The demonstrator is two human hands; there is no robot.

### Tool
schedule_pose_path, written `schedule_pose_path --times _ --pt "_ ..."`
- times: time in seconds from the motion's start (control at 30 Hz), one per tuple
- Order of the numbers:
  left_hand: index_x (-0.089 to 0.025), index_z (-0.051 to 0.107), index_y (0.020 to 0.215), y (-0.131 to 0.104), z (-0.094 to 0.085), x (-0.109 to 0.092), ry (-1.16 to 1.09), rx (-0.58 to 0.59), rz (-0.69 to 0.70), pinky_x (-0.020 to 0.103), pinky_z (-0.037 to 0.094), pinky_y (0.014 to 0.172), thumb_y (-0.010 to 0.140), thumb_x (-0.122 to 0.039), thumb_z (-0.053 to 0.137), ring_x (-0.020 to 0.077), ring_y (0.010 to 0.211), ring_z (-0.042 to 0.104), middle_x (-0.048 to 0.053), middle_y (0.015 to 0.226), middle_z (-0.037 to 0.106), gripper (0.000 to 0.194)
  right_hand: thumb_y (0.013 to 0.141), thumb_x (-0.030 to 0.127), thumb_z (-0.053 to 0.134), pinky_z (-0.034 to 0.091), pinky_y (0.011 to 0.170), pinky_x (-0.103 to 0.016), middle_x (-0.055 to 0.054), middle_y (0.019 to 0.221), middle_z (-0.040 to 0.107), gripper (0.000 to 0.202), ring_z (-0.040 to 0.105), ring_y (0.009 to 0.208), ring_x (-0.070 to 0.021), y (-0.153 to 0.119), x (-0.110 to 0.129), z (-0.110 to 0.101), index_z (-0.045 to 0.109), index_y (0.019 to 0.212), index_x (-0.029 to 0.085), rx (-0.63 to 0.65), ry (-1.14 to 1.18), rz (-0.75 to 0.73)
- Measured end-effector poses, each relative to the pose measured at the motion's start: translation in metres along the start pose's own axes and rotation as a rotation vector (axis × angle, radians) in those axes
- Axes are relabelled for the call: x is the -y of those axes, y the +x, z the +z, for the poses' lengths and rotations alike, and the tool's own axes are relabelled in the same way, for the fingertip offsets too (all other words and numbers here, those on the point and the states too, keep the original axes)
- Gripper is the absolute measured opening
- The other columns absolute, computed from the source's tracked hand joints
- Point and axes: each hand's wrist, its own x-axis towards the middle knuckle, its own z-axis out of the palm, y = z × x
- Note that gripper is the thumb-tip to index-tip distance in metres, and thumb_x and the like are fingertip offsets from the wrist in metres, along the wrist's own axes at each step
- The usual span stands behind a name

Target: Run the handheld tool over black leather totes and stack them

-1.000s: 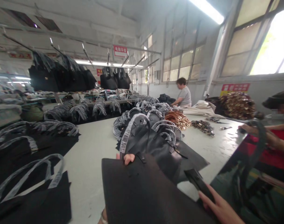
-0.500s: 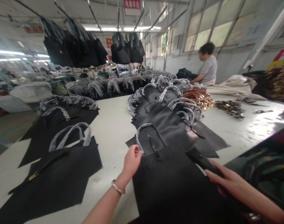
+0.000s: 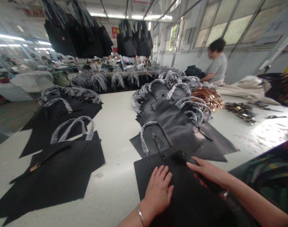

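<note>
A flat black leather bag panel lies on the white table right in front of me. My left hand rests palm down on it, fingers spread. My right hand grips a dark, long tool or strap whose end lies across the panel's top edge. Just beyond lies a black bag with a plastic-wrapped handle, at the near end of a row of overlapping black bags.
More black bags with wrapped handles lie at the left. Bags hang from overhead rails. Brown straps with metal fittings and loose hardware sit at the right. A person in a striped shirt works at the far end.
The panel, held up a second ago, now lies flat on the table. My left hand left the wrapped handle and pressed down on the panel. My right hand brought the dark tool onto it.
</note>
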Motion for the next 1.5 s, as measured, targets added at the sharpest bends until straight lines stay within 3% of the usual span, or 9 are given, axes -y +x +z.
schedule_pose_path --times 0.2,0.43,0.6,0.7,0.87,1.03,1.13,1.27,1.5 --pt "-0.025 0.049 0.130 0.000 0.004 -0.001 -0.019 -0.024 0.000 0.046 0.022 0.118 0.091 -0.032 0.051 0.0223 0.136 0.031 0.003 0.144 0.041 0.039 0.087 0.061 0.048 0.040 0.035 -0.017 0.005 0.062 0.053 0.047 0.052 0.040 -0.0092 -0.008 -0.005 -0.005 0.044 0.112 0.021 0.066 0.063 0.085" --pt "-0.023 0.049 0.129 -0.003 0.002 -0.001 0.028 -0.045 0.035 0.045 0.023 0.117 0.093 -0.036 0.049 0.0228 0.135 0.031 0.004 0.143 0.042 0.038 0.089 0.050 0.048 0.046 0.040 -0.021 0.005 0.063 0.053 0.052 0.057 0.045 -0.0122 0.011 0.016 0.010 0.039 0.133 0.025 -0.232 -0.109 -0.215" --pt "-0.018 0.056 0.114 -0.008 0.002 -0.003 0.056 -0.058 0.119 0.042 0.040 0.103 0.094 -0.028 0.046 0.0238 0.114 0.050 0.008 0.123 0.057 0.025 0.087 0.047 0.051 0.042 0.036 -0.017 0.006 0.064 0.052 0.055 0.055 0.042 -0.0095 -0.006 0.022 0.017 0.039 0.135 0.023 0.024 -0.123 -0.128" --pt "-0.016 0.056 0.108 -0.008 0.004 -0.003 0.094 -0.040 0.172 0.037 0.045 0.092 0.094 -0.024 0.044 0.0223 0.103 0.054 0.008 0.113 0.060 0.020 0.087 0.047 0.052 0.041 0.034 -0.016 0.006 0.065 0.052 0.051 0.055 0.041 -0.0091 -0.006 0.027 0.022 0.043 0.131 0.023 0.113 -0.166 -0.073" --pt "-0.015 0.054 0.109 -0.006 0.008 0.000 0.171 -0.066 0.230 0.037 0.046 0.085 0.093 -0.025 0.046 0.0221 0.098 0.054 0.007 0.113 0.060 0.020 0.088 0.045 0.052 0.040 0.034 -0.017 0.005 0.063 0.052 0.043 0.054 0.039 -0.0094 0.027 0.048 0.036 0.050 0.124 0.021 0.146 -0.202 -0.124" --pt "-0.016 0.056 0.093 -0.008 0.011 0.005 0.179 -0.103 0.300 0.033 0.046 0.076 0.093 -0.023 0.047 0.0197 0.089 0.056 0.005 0.096 0.063 0.012 0.089 0.042 0.052 0.043 0.038 -0.018 0.005 0.065 0.054 0.049 0.056 0.042 -0.0102 0.044 0.068 0.041 0.044 0.134 0.025 -0.050 -0.212 -0.269" --pt "-0.017 0.054 0.077 -0.010 0.011 0.007 0.158 -0.084 0.399 0.032 0.044 0.066 0.093 -0.025 0.046 0.0173 0.075 0.057 0.002 0.079 0.061 0.019 0.088 0.043 0.053 0.041 0.037 -0.017 0.005 0.066 0.053 0.052 0.054 0.042 -0.0092 0.029 0.069 0.035 0.042 0.136 0.025 0.074 -0.178 -0.216" --pt "-0.018 0.055 0.073 -0.011 0.012 0.008 0.129 -0.059 0.479 0.031 0.042 0.058 0.092 -0.026 0.047 0.0162 0.069 0.058 0.002 0.073 0.060 0.022 0.086 0.040 0.056 0.041 0.037 -0.015 0.005 0.063 0.055 0.057 0.054 0.043 -0.0089 0.004 0.065 0.034 0.041 0.137 0.020 0.309 -0.241 -0.045" --pt "-0.019 0.054 0.070 -0.010 0.019 0.008 0.132 -0.062 0.505 0.029 0.043 0.058 0.088 -0.026 0.049 0.0174 0.069 0.059 0.002 0.072 0.061 0.020 0.086 0.037 0.055 0.037 0.032 -0.015 0.002 0.069 0.060 0.045 0.051 0.038 -0.0074 0.009 0.077 0.058 0.052 0.126 0.018 0.365 -0.270 -0.053"
